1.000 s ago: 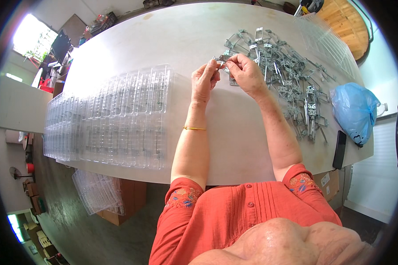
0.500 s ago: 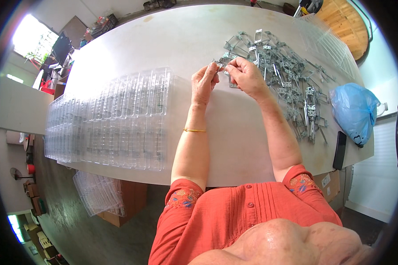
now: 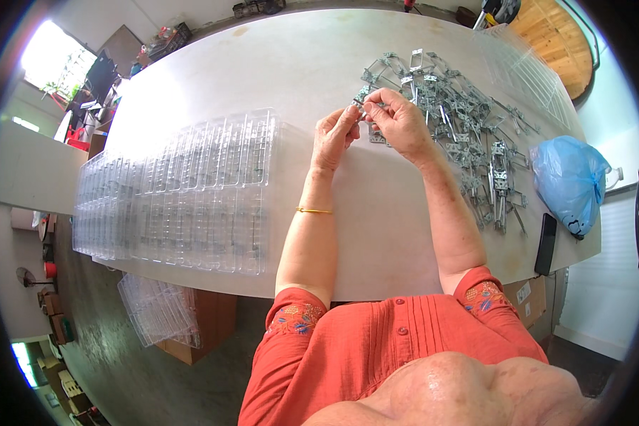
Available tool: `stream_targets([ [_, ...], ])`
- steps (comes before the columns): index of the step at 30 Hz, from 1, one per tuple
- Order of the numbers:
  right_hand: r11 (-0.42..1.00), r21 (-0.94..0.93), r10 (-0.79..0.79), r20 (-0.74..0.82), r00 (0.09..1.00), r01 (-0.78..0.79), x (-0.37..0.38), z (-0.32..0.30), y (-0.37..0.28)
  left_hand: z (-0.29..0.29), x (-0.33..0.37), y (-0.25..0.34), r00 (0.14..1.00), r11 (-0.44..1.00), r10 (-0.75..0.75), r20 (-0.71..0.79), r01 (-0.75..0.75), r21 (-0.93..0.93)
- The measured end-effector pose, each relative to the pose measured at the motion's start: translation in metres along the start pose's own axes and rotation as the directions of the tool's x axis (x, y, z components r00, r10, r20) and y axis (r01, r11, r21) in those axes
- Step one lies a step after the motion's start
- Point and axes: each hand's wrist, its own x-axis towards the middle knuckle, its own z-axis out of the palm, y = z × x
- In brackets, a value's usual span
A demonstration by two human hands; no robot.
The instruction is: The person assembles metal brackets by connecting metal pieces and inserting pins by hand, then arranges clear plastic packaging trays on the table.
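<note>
Left hand (image 3: 336, 136): thumb and forefinger pinching a small metal part (image 3: 357, 106), other fingers curled under. Right hand (image 3: 399, 128): thumb and forefinger closed on the same part from the opposite side, exact contact hidden by the fingers. Location of part: between the fingertips, over the white table (image 3: 376, 234), just beside the left end of the heap of metal brackets (image 3: 465, 106). Condition: mostly covered; shape and seating cannot be told. Hazards, as judged: slipping, since so little of the part appears to be gripped and its metal is likely smooth; loss among similar pieces, should it drop toward the heap; pinched or scratched fingertips, from thin edges worked at close quarters; snagging, if the right hand brushes the tangled rods and drags several along. Adjacent stock: clear plastic trays (image 3: 199, 156), left of the left forearm, light-looking and liable to shift if an elbow swings outward; black phone (image 3: 545, 243), near the table's edge at right, exposed to a knock; blue bag (image 3: 571, 181), knotted, beyond it.
</note>
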Motion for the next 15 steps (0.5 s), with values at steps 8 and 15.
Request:
stream_targets([
  [8, 0.997, 0.072, 0.013, -0.078, 0.997, -0.007, 0.0031, -0.0024, 0.0038, -0.0073, 0.0019, 0.0006, 0.986, 0.914, 0.023, 0.162, 0.045, -0.404],
  [15, 0.972, 0.202, 0.146, -0.136, 0.98, -0.116, 0.0059, -0.0051, 0.004, -0.0078, 0.0042, -0.0005, 0.959, 0.831, 0.23, 0.168, -0.104, -0.546],
])
